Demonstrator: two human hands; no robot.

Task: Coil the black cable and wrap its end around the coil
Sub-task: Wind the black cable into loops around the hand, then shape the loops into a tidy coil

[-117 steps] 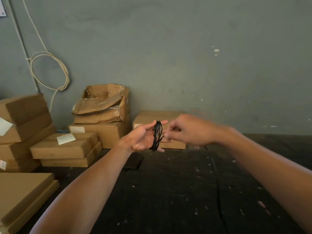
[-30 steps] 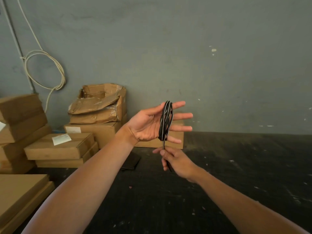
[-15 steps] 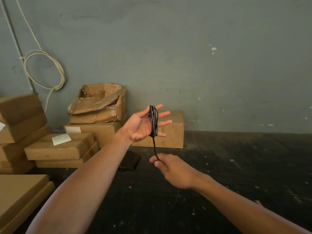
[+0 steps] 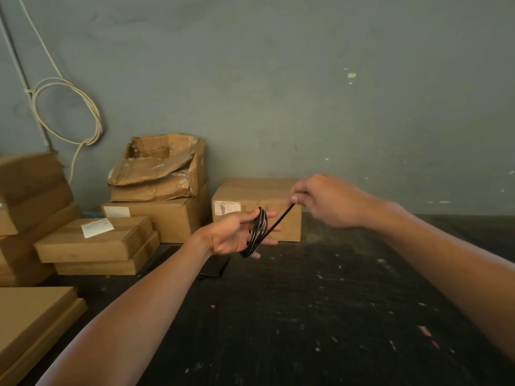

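Black cable, wound as a narrow coil around the spread fingers of the left hand, held palm-up above the dark table. One free strand runs taut from the coil up and to the right, where the right hand pinches its end between thumb and forefinger. Directly behind the hands, a sealed cardboard box with a white label stands against the grey wall. To the left, stacked boxes, the top one torn open. A white cord loop hangs on the wall. A flat dark object lies partly hidden beneath the left wrist.
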